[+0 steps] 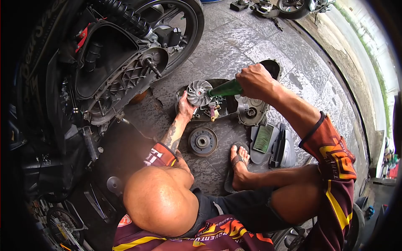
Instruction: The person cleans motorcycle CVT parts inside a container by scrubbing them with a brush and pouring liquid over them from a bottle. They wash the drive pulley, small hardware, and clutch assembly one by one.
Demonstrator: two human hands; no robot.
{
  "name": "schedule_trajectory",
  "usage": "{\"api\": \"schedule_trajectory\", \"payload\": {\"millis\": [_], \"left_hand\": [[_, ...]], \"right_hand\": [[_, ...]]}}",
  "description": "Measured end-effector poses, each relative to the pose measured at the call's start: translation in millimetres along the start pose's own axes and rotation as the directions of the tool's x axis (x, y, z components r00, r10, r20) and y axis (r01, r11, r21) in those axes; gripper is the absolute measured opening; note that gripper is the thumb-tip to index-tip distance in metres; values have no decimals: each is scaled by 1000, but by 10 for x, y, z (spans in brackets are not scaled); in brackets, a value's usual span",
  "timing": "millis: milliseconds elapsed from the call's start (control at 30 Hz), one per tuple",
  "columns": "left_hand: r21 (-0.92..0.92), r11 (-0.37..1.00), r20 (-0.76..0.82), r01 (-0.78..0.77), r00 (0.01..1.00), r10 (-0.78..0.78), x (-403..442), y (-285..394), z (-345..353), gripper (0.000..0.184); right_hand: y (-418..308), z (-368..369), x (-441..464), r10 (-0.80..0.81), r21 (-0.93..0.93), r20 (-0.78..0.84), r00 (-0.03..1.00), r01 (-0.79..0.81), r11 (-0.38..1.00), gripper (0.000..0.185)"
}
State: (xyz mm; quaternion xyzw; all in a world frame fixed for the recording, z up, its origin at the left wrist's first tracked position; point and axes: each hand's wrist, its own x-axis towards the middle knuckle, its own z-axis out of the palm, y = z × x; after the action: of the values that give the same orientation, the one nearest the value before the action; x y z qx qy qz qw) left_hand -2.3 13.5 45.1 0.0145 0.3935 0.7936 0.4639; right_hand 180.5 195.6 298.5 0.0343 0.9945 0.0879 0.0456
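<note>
My left hand (185, 108) holds a finned metal fan disc (199, 93) by its left edge, over a dark casing cover (226, 109). Wrapped round a green bottle (226, 88), my right hand (256, 80) is closed, and the bottle's narrow end points left at the disc's right side. Small metal parts and a purplish piece (212, 112) lie in the cover just below the bottle. Below the cover, a round clutch-like drum (202, 142) rests on the tiles.
A motorbike with its rear wheel (194, 33) and open engine side (125, 79) fills the upper left. Right of the cover lie a metal housing (252, 112) and a green air filter (263, 138). My sandalled foot (239, 161) is near the drum.
</note>
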Motion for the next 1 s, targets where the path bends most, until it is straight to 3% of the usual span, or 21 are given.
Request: {"api": "schedule_trajectory", "payload": {"millis": [67, 333, 700, 1000], "left_hand": [[-138, 989, 89, 45, 995, -33, 4, 12, -2, 52], [-76, 996, 77, 37, 997, -31, -17, -16, 5, 53], [-96, 994, 60, 60, 997, -54, -9, -14, -2, 49], [-57, 997, 45, 44, 998, -41, 0, -28, -25, 54]], "right_hand": [[-12, -6, 18, -2, 21, -39, 999, 3, 1000, 13], [6, -34, 46, 48, 18, -122, 991, -47, 999, 24], [77, 64, 13, 53, -42, -88, 995, -57, 997, 8], [119, 51, -52, 57, -48, -42, 998, -59, 997, 9]]}}
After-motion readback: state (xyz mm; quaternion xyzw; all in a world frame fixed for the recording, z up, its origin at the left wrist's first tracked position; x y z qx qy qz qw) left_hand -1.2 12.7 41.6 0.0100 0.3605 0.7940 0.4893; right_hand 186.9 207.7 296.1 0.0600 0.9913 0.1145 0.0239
